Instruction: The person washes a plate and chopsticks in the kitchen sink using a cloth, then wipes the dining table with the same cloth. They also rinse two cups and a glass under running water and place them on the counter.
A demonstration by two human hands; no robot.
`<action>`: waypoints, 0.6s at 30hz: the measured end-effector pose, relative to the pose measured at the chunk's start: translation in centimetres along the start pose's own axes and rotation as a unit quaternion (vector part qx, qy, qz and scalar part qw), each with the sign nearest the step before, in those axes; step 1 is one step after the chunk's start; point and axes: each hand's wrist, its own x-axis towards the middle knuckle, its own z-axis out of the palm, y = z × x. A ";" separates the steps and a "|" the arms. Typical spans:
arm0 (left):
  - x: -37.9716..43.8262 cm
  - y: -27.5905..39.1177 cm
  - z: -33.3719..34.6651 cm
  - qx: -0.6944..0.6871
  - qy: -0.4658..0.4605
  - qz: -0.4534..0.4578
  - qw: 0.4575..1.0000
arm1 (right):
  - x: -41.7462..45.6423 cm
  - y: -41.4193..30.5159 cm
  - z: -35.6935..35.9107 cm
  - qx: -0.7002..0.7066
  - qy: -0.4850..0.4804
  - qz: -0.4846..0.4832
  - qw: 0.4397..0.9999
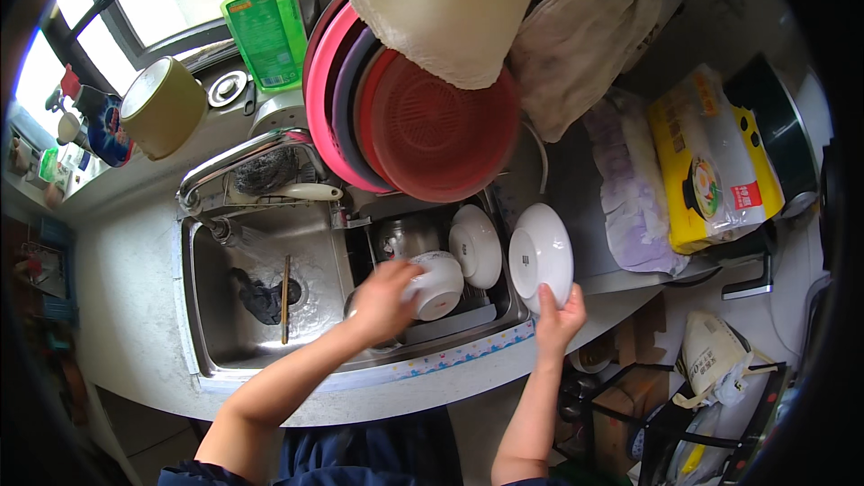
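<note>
My right hand grips the lower edge of a white plate, tilted up with its marked underside showing, at the right end of the sink. My left hand, blurred, is at the left side of a white bowl in the right basin. The bowl lies tipped with its base towards me; whether the fingers grip it is unclear. Just right of the bowl another white plate stands on edge in a rack. Behind the bowl sits a shiny metal pot, partly hidden.
Water runs from the faucet into the left basin, where a pair of chopsticks and a dark cloth lie near the drain. Stacked plastic basins lean behind the sink. A green soap bottle stands by the window.
</note>
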 end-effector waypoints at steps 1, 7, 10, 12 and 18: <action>2.1 1.7 1.9 0.005 -0.028 0.019 0.999 | 0.2 0.1 0.4 -0.064 -0.003 -0.041 0.997; 8.7 1.5 10.1 0.052 -0.111 0.043 0.992 | 3.3 3.4 1.0 0.018 -0.030 0.029 0.999; 7.7 0.6 10.6 0.053 -0.095 0.071 0.992 | 4.6 5.1 0.5 0.083 -0.064 0.097 0.990; 6.7 0.1 9.9 0.045 -0.103 0.079 0.991 | 5.4 6.2 0.7 0.151 -0.106 0.159 0.970; 5.5 -0.1 8.9 0.009 -0.100 0.054 0.993 | 6.3 10.1 3.7 0.137 -0.230 0.221 0.938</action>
